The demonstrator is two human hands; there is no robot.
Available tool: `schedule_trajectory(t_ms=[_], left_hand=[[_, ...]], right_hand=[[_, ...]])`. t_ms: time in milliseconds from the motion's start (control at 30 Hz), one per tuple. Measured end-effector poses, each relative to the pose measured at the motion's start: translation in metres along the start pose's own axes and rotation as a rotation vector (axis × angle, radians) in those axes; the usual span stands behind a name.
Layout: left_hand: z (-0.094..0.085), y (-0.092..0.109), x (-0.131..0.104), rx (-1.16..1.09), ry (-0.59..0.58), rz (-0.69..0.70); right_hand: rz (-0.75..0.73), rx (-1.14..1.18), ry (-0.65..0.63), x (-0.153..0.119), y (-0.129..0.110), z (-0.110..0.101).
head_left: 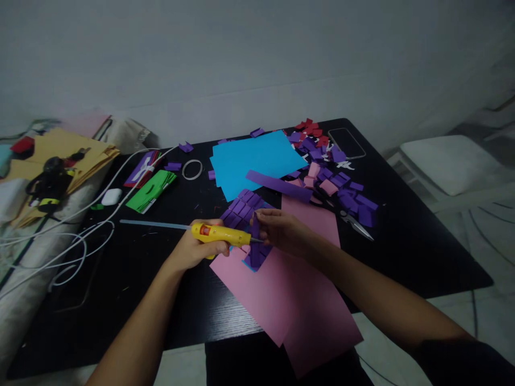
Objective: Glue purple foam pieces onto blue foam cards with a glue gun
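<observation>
Left hand (205, 244) closed around yellow glue gun (223, 234), nozzle pointing to purple paper strip (256, 241). Right hand (279, 229) partly curled, fingertips pinching strip's upper end. Woven purple paper piece (242, 208) lies under hands, beside pink sheets (281, 289).

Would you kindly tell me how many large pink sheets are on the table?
2 visible: the left pink sheet, nearer the left hand, and the right pink sheet, reaching further over the near edge of the table. They overlap, so more may be hidden.
</observation>
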State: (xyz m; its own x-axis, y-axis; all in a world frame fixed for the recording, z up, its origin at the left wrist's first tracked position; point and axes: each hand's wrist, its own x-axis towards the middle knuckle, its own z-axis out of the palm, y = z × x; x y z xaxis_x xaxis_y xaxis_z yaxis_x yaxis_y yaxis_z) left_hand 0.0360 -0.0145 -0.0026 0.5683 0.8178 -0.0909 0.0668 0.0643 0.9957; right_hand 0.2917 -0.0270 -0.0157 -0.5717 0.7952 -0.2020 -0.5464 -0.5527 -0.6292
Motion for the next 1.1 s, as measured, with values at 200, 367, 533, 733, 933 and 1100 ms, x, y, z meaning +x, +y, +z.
schedule_trajectory(t_ms=[200,367,533,733,933,1100], left_hand=[[0.004,-0.001,0.003,-0.030,0.125,0.021],[0.009,-0.002,0.009,-0.021,0.416,0.052],[0.009,-0.002,0.010,0.051,0.418,0.087],[0.020,0.010,0.009,0.132,0.402,-0.018],[0.024,0.010,0.011,0.128,0.388,-0.073],[0.025,0.005,0.011,0.122,0.308,-0.074]], right_hand=[[0.034,-0.047,0.001,-0.004,0.002,0.002],[0.026,-0.110,-0.013,-0.005,0.004,0.006],[0.006,-0.160,0.071,-0.004,0.010,0.010],[-0.032,-0.227,0.137,-0.002,0.016,0.007],[-0.062,-0.207,0.188,-0.001,0.017,0.006],[-0.083,-0.190,0.211,-0.001,0.015,0.010]])
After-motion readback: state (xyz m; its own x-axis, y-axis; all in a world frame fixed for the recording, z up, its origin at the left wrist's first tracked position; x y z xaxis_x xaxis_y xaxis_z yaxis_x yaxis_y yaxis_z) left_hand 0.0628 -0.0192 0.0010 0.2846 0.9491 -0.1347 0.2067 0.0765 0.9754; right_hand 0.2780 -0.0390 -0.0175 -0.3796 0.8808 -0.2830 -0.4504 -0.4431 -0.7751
